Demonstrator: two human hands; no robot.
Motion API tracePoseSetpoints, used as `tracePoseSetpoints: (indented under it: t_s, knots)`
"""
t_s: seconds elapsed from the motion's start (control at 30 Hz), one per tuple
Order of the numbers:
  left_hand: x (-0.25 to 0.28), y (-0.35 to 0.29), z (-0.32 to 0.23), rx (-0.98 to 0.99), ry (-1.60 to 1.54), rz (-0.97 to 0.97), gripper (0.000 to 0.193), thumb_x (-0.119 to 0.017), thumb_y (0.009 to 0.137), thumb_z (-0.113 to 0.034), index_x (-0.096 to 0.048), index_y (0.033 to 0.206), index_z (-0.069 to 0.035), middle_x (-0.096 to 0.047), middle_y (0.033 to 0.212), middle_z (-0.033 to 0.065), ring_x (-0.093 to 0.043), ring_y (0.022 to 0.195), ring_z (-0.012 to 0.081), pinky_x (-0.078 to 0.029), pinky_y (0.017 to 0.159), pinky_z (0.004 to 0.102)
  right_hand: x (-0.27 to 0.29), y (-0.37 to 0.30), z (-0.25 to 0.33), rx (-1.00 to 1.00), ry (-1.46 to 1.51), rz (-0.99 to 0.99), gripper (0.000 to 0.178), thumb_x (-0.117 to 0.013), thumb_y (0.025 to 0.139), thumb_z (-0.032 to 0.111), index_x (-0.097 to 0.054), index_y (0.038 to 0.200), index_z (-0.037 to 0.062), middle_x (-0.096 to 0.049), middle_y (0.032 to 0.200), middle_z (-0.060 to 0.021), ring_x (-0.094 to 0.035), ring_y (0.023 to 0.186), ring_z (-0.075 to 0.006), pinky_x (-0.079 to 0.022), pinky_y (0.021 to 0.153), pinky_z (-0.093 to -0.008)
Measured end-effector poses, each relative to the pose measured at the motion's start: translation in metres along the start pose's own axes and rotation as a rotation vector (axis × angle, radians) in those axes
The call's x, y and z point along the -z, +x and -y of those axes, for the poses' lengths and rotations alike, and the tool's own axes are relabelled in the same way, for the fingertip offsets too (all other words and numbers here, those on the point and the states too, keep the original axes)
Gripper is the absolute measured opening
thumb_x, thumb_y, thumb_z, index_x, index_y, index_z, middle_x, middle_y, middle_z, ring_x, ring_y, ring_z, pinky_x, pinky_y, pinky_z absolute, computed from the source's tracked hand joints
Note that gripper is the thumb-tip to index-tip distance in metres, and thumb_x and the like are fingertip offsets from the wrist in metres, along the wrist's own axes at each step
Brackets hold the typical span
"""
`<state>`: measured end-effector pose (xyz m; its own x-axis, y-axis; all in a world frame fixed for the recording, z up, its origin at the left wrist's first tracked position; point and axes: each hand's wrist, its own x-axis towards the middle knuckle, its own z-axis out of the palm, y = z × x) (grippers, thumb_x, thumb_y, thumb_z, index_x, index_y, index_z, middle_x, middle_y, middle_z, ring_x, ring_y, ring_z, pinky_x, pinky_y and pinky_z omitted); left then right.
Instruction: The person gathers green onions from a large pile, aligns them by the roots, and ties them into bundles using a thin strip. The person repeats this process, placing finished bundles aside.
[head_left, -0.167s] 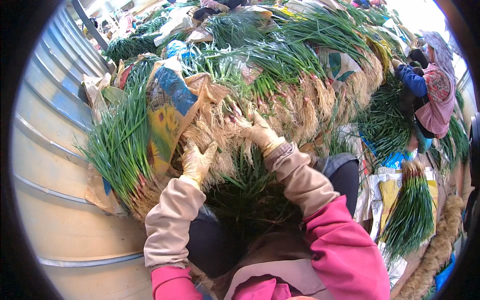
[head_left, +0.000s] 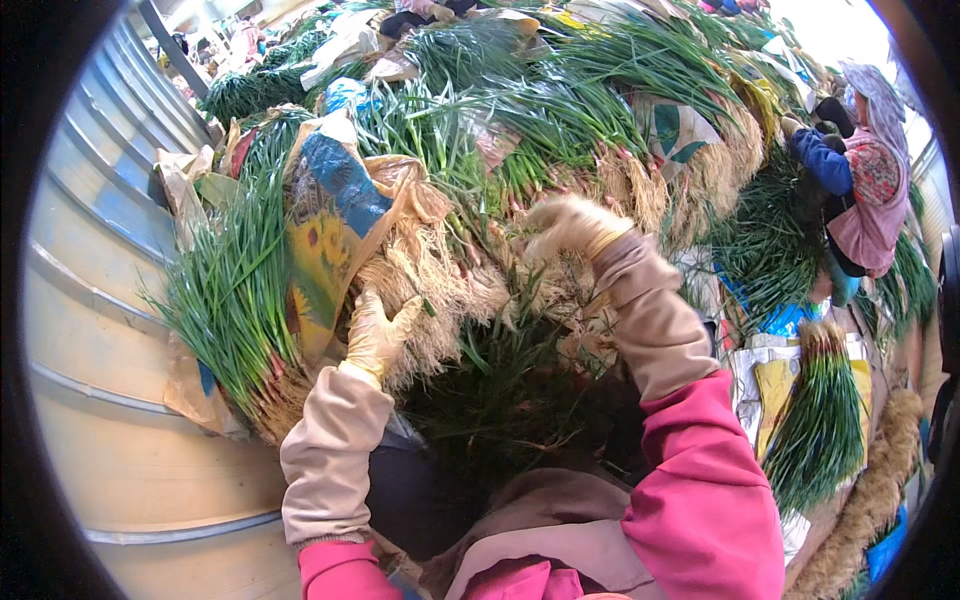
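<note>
My left hand, in a pale yellow glove, has its thumb spread from its fingers. It rests against the near side of a mass of tan roots of green onions. My right hand, gloved the same way, is blurred by motion above the roots to the right, so its grip cannot be made out. Between the hands lie green onions with reddish bulbs. Loose green leaves are in the dark space near my lap. A printed sack with a yellow flower borders the roots on the left.
An onion bundle leans by the corrugated metal wall at left. Onion heaps stretch away ahead. A person in a patterned headscarf sits at right. A tied-looking bundle lies on sacks nearer me.
My right hand has moved right, away from the roots in the middle. My left hand has shifted slightly left and nearer. More reddish bulbs show between them.
</note>
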<state>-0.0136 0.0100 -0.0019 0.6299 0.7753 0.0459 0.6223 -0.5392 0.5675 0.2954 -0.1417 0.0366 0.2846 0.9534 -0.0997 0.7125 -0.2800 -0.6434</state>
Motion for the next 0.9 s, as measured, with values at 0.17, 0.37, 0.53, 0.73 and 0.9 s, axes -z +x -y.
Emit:
tracePoseSetpoints:
  t_s: [0.17,0.37,0.53,0.73,0.9]
  knots:
    - [0.001,0.003,-0.001,-0.105,0.342,-0.141,0.081,-0.063,0.076,-0.051,-0.034,0.126,0.005,-0.047,0.119,0.0269,-0.049,0.107,0.0399,-0.040,0.090,0.0436,0.069,0.007,-0.096,-0.333,-0.220,-1.016,0.088,-0.088,0.051,0.027,-0.045,0.124,0.0027,-0.054,0.115,-0.0177,-0.053,0.104,-0.0267,-0.045,0.086,-0.0335]
    - [0.010,-0.012,-0.053,-0.307,0.208,-0.255,0.051,-0.068,0.078,-0.026,-0.043,0.115,-0.002,-0.053,0.097,0.0159,-0.056,0.084,0.0272,-0.046,0.073,0.0355,0.057,0.033,-0.190,-0.594,0.079,-0.838,0.077,-0.076,0.063,0.028,-0.041,0.128,0.0063,-0.049,0.123,-0.0167,-0.051,0.108,-0.0269,-0.042,0.089,-0.0406]
    - [-0.028,0.021,-0.111,-0.288,-0.618,0.273,0.045,-0.061,0.085,-0.022,-0.042,0.121,0.000,-0.055,0.101,0.0123,-0.053,0.080,0.0152,-0.046,0.070,0.0297,0.056,0.067,-0.192,-0.380,0.781,-0.856,0.059,-0.064,0.077,0.027,-0.042,0.128,0.0086,-0.047,0.127,-0.0144,-0.049,0.111,-0.0263,-0.038,0.092,-0.0470]
    - [-0.109,0.110,-0.137,0.135,-1.326,0.413,0.078,-0.067,0.080,-0.038,-0.029,0.133,0.005,-0.045,0.126,0.0203,-0.046,0.115,0.0306,-0.042,0.091,0.0409,0.024,0.079,-0.140,0.054,2.118,-0.281,0.040,-0.053,0.090,0.027,-0.044,0.126,0.0110,-0.048,0.127,-0.0116,-0.049,0.113,-0.0260,-0.037,0.094,-0.0498]
    - [-0.104,0.139,-0.138,0.321,-1.497,0.555,0.054,-0.063,0.084,-0.034,-0.045,0.121,0.000,-0.054,0.111,0.0173,-0.056,0.096,0.0278,-0.051,0.082,0.0404,-0.037,0.045,-0.023,-0.128,2.159,-0.189,0.042,-0.065,0.081,0.031,-0.051,0.115,0.0111,-0.057,0.109,-0.0064,-0.054,0.098,-0.0222,-0.045,0.084,-0.0361]
